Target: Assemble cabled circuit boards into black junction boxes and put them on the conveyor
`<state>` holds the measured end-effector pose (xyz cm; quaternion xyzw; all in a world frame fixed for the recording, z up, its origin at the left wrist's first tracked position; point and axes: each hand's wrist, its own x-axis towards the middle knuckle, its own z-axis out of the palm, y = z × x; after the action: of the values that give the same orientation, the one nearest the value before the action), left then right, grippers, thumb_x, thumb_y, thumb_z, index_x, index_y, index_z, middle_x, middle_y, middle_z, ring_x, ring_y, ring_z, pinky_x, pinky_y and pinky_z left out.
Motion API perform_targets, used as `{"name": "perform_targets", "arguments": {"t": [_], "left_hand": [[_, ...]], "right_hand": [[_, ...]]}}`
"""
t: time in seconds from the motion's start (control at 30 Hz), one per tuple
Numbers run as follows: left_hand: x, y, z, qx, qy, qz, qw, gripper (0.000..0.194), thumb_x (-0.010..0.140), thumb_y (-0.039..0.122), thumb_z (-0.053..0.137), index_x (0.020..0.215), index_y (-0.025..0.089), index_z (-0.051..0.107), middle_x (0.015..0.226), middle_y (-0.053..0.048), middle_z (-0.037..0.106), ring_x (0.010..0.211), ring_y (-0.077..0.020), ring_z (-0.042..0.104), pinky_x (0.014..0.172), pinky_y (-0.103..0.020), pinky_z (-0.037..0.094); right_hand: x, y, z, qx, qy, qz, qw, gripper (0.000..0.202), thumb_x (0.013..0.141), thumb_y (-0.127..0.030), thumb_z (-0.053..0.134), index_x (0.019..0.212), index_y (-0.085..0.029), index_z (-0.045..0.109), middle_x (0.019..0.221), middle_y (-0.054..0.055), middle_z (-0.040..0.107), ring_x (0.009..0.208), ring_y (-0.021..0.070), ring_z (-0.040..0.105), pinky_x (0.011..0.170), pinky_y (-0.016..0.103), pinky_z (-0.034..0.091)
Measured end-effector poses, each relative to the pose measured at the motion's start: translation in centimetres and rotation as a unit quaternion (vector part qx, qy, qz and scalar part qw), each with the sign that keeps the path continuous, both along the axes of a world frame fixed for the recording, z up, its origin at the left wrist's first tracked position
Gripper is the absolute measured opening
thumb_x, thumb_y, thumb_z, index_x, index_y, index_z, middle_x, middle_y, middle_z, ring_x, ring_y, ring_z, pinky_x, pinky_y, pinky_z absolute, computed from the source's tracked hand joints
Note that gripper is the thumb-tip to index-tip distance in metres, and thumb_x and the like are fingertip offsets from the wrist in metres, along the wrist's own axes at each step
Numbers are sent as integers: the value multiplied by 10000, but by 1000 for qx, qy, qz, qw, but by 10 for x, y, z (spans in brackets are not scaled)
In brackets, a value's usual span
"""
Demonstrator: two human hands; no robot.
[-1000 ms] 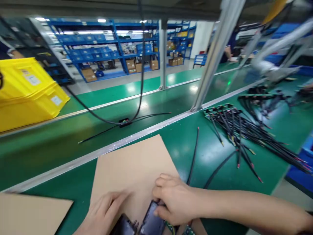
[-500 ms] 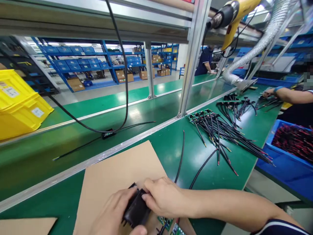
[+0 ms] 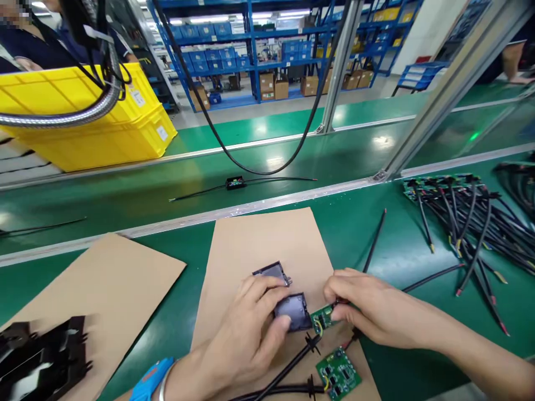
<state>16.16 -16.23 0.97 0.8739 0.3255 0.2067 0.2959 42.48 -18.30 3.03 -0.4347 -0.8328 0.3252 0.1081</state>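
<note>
Two shallow black plastic case halves lie on a cardboard sheet (image 3: 263, 234). My left hand (image 3: 251, 323) has its thumb and fingers closed on the near case half (image 3: 295, 312), while its fingertips touch the far case half (image 3: 273, 272). Just right of them, my right hand (image 3: 371, 303) pinches the edge of a small green circuit board (image 3: 321, 318) where a lead joins it. A second circuit board (image 3: 338, 373) rests nearer to me, with a black cable (image 3: 288, 389) running left from it.
Black plastic cases (image 3: 50, 356) sit on another cardboard sheet (image 3: 121, 278) at left. Wired boards (image 3: 468, 217) are heaped at right. Beyond the metal rail (image 3: 267, 206) lies a wired module (image 3: 235, 182). A yellow bin (image 3: 125, 133) stands behind; a black cable loop hangs over the bench.
The view has swung left. The black case halves, held upright together before, now lie apart with their insides up. My right hand has left them and taken hold of a circuit board.
</note>
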Motion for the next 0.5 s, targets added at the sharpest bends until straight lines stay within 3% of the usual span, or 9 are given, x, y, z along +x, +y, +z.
{"name": "perform_targets", "arguments": {"t": [0.1, 0.17, 0.23, 0.3, 0.4, 0.5], "left_hand": [[9, -3, 12, -178, -33, 3, 984, 337, 908, 374, 560, 1206, 219, 536, 999, -44, 656, 829, -172, 619, 713, -288, 523], [15, -3, 14, -232, 0, 34, 972, 191, 935, 372, 498, 997, 214, 586, 753, 4, 636, 621, -136, 574, 537, -232, 447], [17, -2, 14, -213, 46, 75, 973, 212, 945, 328, 445, 809, 210, 556, 605, 28, 560, 530, -123, 508, 477, -225, 361], [19, 1, 12, -172, 69, 101, 977, 203, 915, 302, 468, 739, 210, 507, 558, 42, 513, 494, -115, 455, 465, -232, 307], [20, 7, 12, -134, 73, 127, 980, 155, 856, 225, 492, 704, 210, 463, 548, 47, 497, 482, -114, 431, 474, -239, 287], [19, 21, 14, -133, 66, 155, 977, 126, 761, 116, 513, 691, 206, 461, 607, 32, 552, 552, -125, 495, 517, -235, 323]], "right_hand": [[-9, 7, 4, 15, 70, 1, 997, 102, 931, -127, 514, 909, -218, 473, 839, -10, 564, 770, 139, 522, 700, 251, 400], [-13, 12, 4, 27, 86, -6, 996, 60, 947, -180, 517, 923, -218, 477, 830, -11, 568, 738, 134, 519, 676, 249, 399], [-18, 15, 3, 32, 79, -20, 996, 48, 946, -177, 495, 948, -218, 469, 816, -16, 565, 706, 130, 513, 657, 246, 403], [-27, 16, 1, 44, 54, -41, 997, 123, 915, -113, 463, 987, -212, 460, 799, -17, 571, 684, 132, 521, 647, 247, 413], [-56, 14, -2, 144, -54, -80, 985, 214, 841, -43, 457, 998, -184, 493, 807, 34, 606, 727, 184, 567, 615, 280, 417], [-84, 16, 2, 256, -182, -44, 948, 259, 792, -43, 490, 1015, -154, 561, 846, 104, 616, 767, 253, 576, 537, 304, 370]]}}
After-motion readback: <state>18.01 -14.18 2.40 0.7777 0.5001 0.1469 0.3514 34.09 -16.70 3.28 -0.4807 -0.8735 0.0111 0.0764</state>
